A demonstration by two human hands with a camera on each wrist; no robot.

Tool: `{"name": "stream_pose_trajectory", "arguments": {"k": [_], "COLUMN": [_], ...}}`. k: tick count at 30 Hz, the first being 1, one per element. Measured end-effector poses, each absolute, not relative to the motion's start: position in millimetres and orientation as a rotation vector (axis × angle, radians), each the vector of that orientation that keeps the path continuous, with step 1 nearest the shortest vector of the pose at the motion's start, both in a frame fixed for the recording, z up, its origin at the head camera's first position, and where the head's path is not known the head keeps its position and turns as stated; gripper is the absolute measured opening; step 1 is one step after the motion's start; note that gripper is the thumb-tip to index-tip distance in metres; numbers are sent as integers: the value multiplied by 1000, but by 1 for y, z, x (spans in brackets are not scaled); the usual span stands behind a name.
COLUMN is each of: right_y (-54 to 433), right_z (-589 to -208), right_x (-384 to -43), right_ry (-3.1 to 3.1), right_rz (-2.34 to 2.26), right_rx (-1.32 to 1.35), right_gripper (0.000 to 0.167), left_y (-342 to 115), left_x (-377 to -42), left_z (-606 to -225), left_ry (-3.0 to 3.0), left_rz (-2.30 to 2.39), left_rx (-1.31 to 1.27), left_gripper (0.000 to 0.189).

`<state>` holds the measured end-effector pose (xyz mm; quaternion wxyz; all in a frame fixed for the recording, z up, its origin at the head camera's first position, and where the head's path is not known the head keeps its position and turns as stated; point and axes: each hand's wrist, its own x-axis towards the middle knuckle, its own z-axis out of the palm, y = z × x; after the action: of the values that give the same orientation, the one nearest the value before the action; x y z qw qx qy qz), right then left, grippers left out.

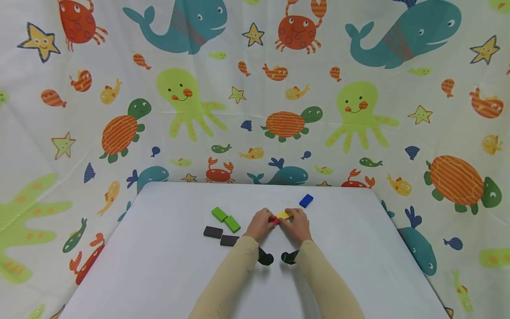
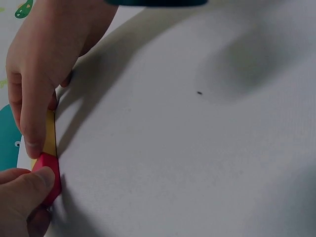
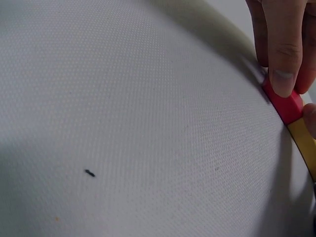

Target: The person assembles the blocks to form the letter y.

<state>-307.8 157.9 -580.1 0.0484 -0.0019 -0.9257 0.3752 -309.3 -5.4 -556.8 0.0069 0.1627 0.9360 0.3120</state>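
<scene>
In the head view my left hand point(image 1: 260, 223) pinches a red block point(image 1: 275, 220) low over the white table. Across from it, my right hand point(image 1: 298, 225) grips a yellow block point(image 1: 284, 215). The left wrist view shows the red block point(image 2: 48, 162) end to end with the yellow block point(image 2: 51, 136), the left thumb pressed on the red one. Seen from the right wrist, the left fingers hold the red block point(image 3: 289, 106) and the right thumb point(image 3: 310, 118) lies by the seam with the yellow one. Fingers hide part of both blocks.
A blue block point(image 1: 306, 200) lies behind the right hand. Left of the hands are two green blocks point(image 1: 232, 223) touching at their corners and two dark blocks point(image 1: 213, 232), one close to the left sleeve. A sea-animal cloth point(image 1: 247, 119) hangs behind the table point(image 1: 159, 274).
</scene>
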Motion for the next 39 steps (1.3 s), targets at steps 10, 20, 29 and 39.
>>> {"name": "stream_pose_trajectory", "arguments": {"k": [10,20,29,39], "right_y": [161,185,206,229], "right_z": [-578,-564,-573,-571], "right_x": [-310,-323,-352,-353], "right_ry": [-2813,-2677,-2507,-2707], "right_rz": [1136,1264,1418,1313], "right_rx": [57,-66,-391,-279], "right_gripper": [47,45,51,60], "left_y": [-7,-7,-17,-9], "left_x": [-308,-308,-311,-309], "left_z": [-557,-556,-553,-553], "left_ry": [2907,2871,2887,2840], "left_rz": [1014,1042,1048,1072], "left_rx": [495,494,470,496], "left_gripper": [21,20,19,21]}}
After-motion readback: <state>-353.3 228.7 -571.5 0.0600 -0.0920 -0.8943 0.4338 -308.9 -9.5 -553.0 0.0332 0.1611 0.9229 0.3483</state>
